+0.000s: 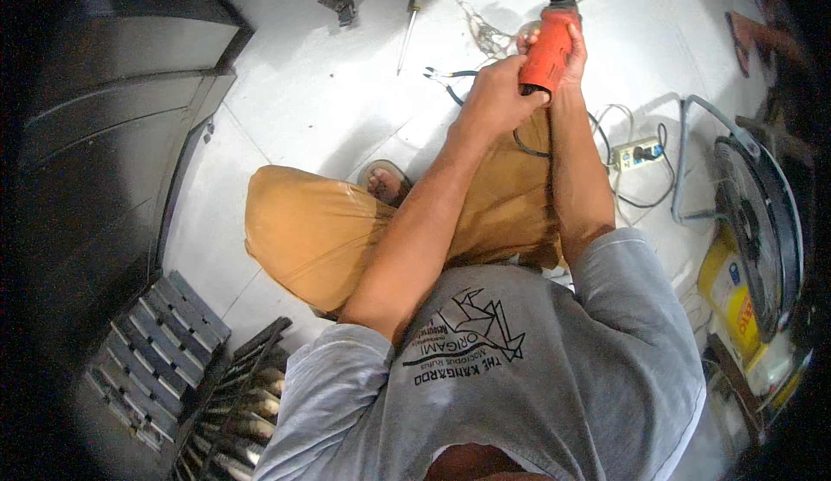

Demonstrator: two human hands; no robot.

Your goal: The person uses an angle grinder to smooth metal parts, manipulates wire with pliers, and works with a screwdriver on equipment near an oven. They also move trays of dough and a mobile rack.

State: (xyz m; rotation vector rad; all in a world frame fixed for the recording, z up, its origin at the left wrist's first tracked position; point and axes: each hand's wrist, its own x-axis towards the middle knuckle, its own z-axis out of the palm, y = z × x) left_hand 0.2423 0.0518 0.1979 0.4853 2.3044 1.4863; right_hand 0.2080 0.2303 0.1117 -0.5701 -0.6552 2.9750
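Note:
A red angle grinder (547, 52) with a black round head at its top is held in front of me, over the tiled floor. My right hand (572, 64) wraps round its red body from the right side. At the lower end of the body, my left hand (500, 91) is closed, its thumb by the dark opening there; the ends of the other fingers are hidden behind the tool. Just left of my left hand lies a pair of pliers (453, 74) with dark handles. Farther out on the floor is a screwdriver (417, 5), its shaft toward me.
To the right, a power strip (638, 154) has a black plug and cord in it. Beside it stands a fan (751, 221) on a grey tube frame, with a yellow bag (729, 295) below. A dark cabinet (112, 135) fills the left, and slatted grey racks (160, 342) stand lower left.

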